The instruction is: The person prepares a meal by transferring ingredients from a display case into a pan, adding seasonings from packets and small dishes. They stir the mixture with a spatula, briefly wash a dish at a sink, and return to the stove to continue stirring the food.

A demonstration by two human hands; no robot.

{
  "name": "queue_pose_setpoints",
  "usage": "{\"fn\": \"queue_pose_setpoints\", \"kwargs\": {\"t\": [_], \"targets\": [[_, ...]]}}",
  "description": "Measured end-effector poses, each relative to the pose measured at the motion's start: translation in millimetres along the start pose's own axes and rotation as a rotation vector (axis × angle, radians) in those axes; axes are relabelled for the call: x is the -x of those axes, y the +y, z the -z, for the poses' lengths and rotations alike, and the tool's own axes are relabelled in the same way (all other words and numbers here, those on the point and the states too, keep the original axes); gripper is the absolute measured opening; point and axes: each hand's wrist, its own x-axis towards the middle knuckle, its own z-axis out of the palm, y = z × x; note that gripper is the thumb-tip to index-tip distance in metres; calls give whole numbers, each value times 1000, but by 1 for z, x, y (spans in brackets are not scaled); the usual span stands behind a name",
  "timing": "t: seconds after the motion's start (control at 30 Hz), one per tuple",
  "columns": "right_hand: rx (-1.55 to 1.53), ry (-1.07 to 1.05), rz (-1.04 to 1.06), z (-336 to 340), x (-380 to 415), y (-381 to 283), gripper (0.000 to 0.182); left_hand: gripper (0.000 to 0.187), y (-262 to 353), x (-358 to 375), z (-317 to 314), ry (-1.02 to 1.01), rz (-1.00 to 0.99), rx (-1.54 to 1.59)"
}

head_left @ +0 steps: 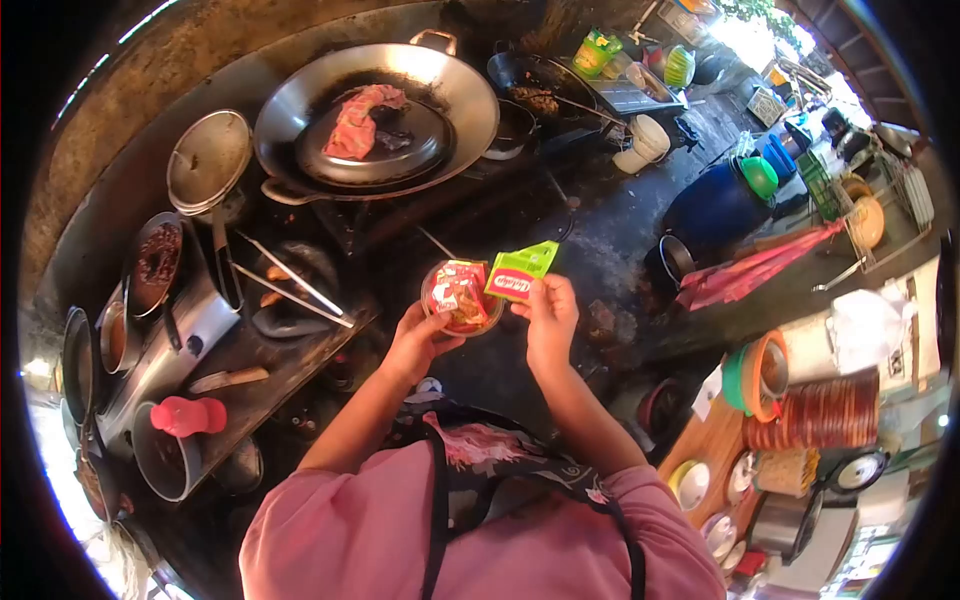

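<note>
My left hand [413,340] grips a small clear plastic tub [437,318] in front of my chest. Red sachets [459,287] with printed pictures fill its top. Beside it, my right hand [553,318] pinches a green sachet [522,268] with a red and white label between thumb and fingers. The sachet's lower left corner comes right up to the tub's rim. Both hands are raised over the dark floor, close together.
Ahead, a large wok [470,125] holds a lid and a crumpled reddish cloth [352,128]. Metal tongs [300,285] and several pans stand on the left. To the right are a blue barrel [712,205] and a wooden table [707,452] with tubs and bowls.
</note>
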Motion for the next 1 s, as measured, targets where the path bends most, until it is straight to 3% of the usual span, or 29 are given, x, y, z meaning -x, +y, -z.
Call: {"fn": "queue_pose_setpoints", "kwargs": {"t": [0.23,0.37,0.43,0.5,0.6,0.77,0.83,0.87,0.97,1.0], "targets": [[72,170,64,47,-212,-53,10,53,30,-102,-69,18,-38,-23],[305,141,312,75,-389,-39,6,53,39,-139,-109,77,-94,-29],[650,129,785,84,-504,-10,5,54,36,-156,-126,121,-143,-5],[1072,131,709,61,-557,-30,8,55,24,-178,-145,179,-213,27],[1283,-44,726,28,-666,-9,19,64,7,-213,-185,273,-308,77],[1545,-503,737,-9,-796,37,18,66,-29,-269,-245,476,-424,201],[1606,-783,767,-15,-820,54,18,66,-35,-289,-272,578,-451,247],[1681,-812,651,-16,-829,60,21,65,-33,-299,-282,553,-462,241],[1560,-772,564,-19,-829,45,24,66,-32,-323,-302,559,-483,226],[1655,-883,659,-19,-838,52,25,67,-29,-332,-309,579,-468,240]]}}
